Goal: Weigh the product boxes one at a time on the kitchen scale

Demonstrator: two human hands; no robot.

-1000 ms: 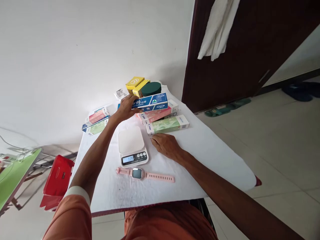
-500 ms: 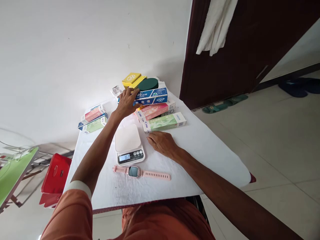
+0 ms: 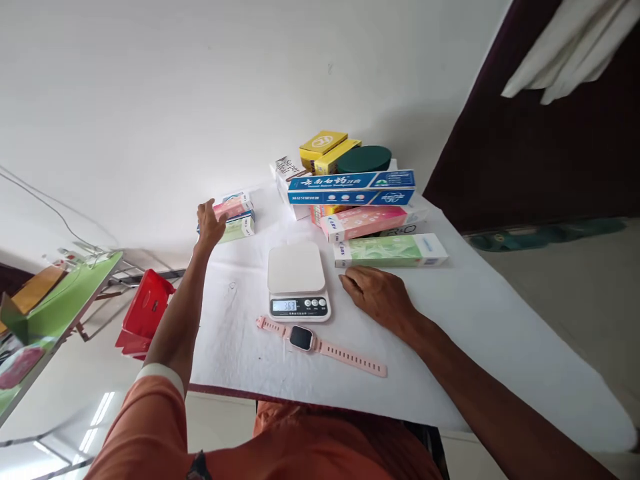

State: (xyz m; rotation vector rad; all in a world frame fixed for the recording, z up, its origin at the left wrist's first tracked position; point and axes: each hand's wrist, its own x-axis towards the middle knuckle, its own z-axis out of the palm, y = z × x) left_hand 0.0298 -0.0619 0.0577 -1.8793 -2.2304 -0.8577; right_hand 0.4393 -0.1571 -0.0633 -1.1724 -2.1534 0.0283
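Note:
My left hand (image 3: 210, 223) is at the left end of a small stack of toothpaste boxes, its thumb and fingers apart. A pink toothpaste box (image 3: 234, 205) lies on top there, with a green one (image 3: 238, 229) at the front; the hand partly covers both. Whether it grips one is hidden. Resting on the table, my right hand (image 3: 380, 297) is loosely curled with nothing in it, just below a green-and-white toothpaste box (image 3: 393, 251). Between the hands sits a white kitchen scale (image 3: 296, 267) with a bare plate and a lit display, apparently 363. A pink-strapped smartwatch (image 3: 301, 338) lies before it.
Behind the scale are piled a blue toothpaste box (image 3: 353, 189), another pink box (image 3: 370, 221), yellow boxes (image 3: 324, 143), a dark green round lid (image 3: 365, 159) and a white box (image 3: 287, 171). A red plastic container (image 3: 149, 305) and green table (image 3: 75, 300) stand left.
My left hand has left the blue toothpaste box at the back pile and moved left to the small stack. My right hand stays beside the green box. The view has turned left.

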